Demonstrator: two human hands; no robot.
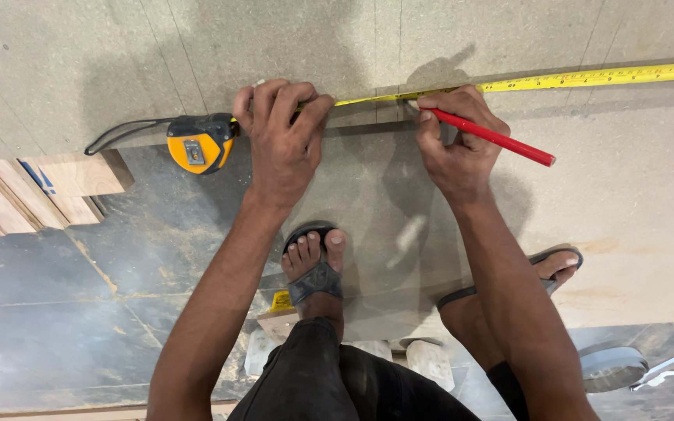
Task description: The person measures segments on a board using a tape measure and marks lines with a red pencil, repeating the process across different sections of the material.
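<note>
view: head camera, the only one I have, looking straight down at the floor.
counts: I see two hands, one tape measure, one pencil, two sandalled feet, one large board.
left hand (284,136): fingers curled down, pressing the yellow steel tape blade (587,78) flat onto the large grey-brown particle board (79,62) lying on the floor.
tape case: yellow and black tape measure case (199,142) sits just left of the left hand, touching the board's near edge; a black wrist loop (122,131) trails off further left.
blade run: it comes out from under the left hand, passes the right hand's fingertips and goes on to the right frame edge.
right hand (455,144): closed in a writing grip on a red pencil (493,137); tip end is at the blade beside the fingertips, the rest angles away down-right. I cannot tell if the tip touches the board.
hand spacing: both on the same blade, near each other, not touching.
feet: left foot in a dark sandal (315,265) on a board piece below the left hand; right foot in a sandal (551,265) below the right forearm.
containers: I see none.
rest: light wooden offcuts (79,175) stacked at left on dark stone floor (40,312); round grey disc (611,365) at lower right.
</note>
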